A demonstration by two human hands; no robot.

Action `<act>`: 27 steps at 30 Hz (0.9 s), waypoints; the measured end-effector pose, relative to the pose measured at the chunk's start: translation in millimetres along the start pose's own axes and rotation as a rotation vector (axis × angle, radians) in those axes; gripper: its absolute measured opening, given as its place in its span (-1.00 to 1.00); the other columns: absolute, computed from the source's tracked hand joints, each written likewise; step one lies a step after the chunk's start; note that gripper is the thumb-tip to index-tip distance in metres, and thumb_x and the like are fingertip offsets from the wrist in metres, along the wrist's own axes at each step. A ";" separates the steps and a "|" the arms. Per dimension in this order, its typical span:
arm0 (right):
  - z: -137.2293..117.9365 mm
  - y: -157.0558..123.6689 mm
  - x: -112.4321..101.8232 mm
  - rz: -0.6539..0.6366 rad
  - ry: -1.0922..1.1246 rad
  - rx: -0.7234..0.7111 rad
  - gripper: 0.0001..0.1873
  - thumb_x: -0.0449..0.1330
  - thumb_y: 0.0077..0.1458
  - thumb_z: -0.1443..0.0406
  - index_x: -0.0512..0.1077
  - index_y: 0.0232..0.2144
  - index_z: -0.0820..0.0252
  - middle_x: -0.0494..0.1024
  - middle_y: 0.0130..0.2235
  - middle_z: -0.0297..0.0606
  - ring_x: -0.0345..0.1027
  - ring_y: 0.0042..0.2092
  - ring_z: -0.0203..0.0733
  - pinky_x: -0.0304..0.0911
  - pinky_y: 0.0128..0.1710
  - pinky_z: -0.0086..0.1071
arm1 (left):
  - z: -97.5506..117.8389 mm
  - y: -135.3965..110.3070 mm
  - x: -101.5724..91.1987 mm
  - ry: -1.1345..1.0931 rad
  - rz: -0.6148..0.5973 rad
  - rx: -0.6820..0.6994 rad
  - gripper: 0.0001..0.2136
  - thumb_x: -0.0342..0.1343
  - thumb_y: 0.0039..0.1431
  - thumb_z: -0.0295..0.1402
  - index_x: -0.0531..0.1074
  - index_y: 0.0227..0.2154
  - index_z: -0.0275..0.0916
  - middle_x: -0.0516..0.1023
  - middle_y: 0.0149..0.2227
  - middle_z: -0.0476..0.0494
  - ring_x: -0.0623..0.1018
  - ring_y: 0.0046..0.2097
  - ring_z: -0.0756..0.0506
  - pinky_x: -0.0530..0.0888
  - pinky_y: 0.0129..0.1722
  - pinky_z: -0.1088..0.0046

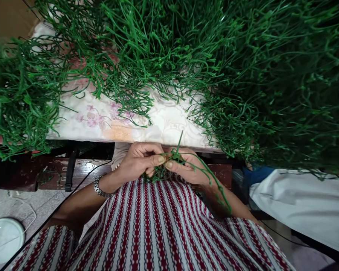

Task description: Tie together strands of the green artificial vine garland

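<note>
My left hand [139,160] and my right hand [190,169] meet just in front of my striped top, thumbs almost touching. Between them is a green, plastic-looking branching stem [207,171]. The right hand pinches it near its joint, and its long thin branches trail over that hand and wrist. The left thumb and forefinger are pressed together at the stem's other side; the exact bit they grip is partly hidden. More green stems [158,175] show below the hands, at my lap.
A large heap of similar green stems [271,82] covers the back and right of the table. A smaller pile [19,101] lies left. Floral cloth [169,126] shows between them. A white round object [5,241] stands on the floor at left; white fabric [302,203] hangs at right.
</note>
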State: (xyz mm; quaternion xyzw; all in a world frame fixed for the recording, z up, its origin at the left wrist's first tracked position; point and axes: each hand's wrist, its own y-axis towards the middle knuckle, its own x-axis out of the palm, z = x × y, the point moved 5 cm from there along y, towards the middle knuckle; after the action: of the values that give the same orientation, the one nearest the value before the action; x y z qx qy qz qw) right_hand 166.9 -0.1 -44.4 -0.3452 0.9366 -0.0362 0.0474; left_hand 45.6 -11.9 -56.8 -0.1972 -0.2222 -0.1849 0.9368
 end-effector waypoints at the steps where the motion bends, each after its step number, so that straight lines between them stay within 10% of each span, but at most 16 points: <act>1: 0.0 0.7 0.3 0.002 0.022 -0.004 -0.79 0.13 0.05 0.22 0.28 -0.50 0.25 0.22 -0.50 -0.40 0.06 -0.46 -0.41 0.03 -0.48 -0.51 | -1.1 -0.7 0.9 -0.070 0.015 -0.015 -0.86 0.17 -0.01 -0.38 0.37 -0.57 -0.33 0.28 -0.56 0.06 0.24 -0.72 0.19 0.28 -0.78 0.68; 15: 12.5 3.2 25.5 -0.005 0.621 -0.158 -0.71 0.15 -0.01 0.13 0.25 -0.55 0.22 0.22 -0.58 -0.40 0.06 -0.58 -0.41 0.03 -0.60 -0.49 | 16.7 -1.2 1.6 -0.429 0.163 0.165 -0.84 0.17 -0.02 -0.35 0.30 -0.54 -0.26 0.34 -0.53 0.09 0.29 -0.73 0.17 0.39 -0.80 0.63; 27: -13.9 -20.9 -39.8 0.556 -0.076 -0.172 -0.91 0.09 0.08 0.25 0.33 -0.37 0.16 0.30 -0.46 -0.32 0.18 -0.44 -0.30 0.09 -0.48 -0.40 | 24.5 5.3 -5.3 -0.226 0.221 0.071 -0.76 0.19 -0.04 -0.31 0.25 -0.58 -0.30 0.28 -0.61 0.11 0.25 -0.73 0.16 0.35 -0.76 0.58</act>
State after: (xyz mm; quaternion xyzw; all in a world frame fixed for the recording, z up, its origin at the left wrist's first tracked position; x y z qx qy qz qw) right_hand 208.9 10.4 -25.9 -0.0790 0.9925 0.0709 0.0611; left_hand 35.1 5.1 -40.8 -0.2070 -0.3094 -0.0495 0.9268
